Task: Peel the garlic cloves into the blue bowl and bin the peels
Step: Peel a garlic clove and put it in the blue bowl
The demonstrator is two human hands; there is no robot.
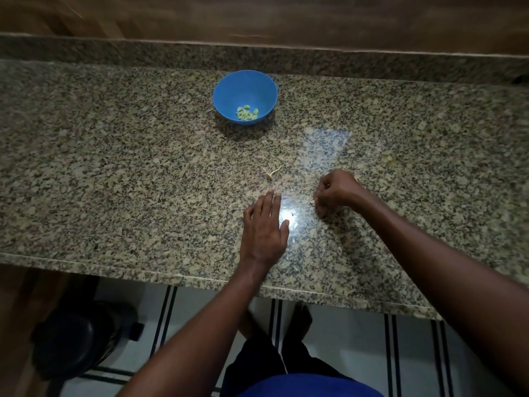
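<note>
A blue bowl point(245, 96) stands toward the back of the granite counter point(114, 167), with several peeled garlic cloves point(247, 113) lying in its bottom. My left hand point(264, 227) lies flat on the counter with straight fingers, holding nothing. To its right, my right hand point(336, 191) has its fingers curled and pinches small pale garlic peels point(313, 202) at its fingertips. A thin peel scrap point(273, 173) lies on the counter just beyond my left hand.
A dark round bin point(77, 339) stands on the floor below the counter's front edge, to the left. A faint peel scrap point(388, 159) lies further right on the counter. A raised granite ledge and a wooden wall run along the back.
</note>
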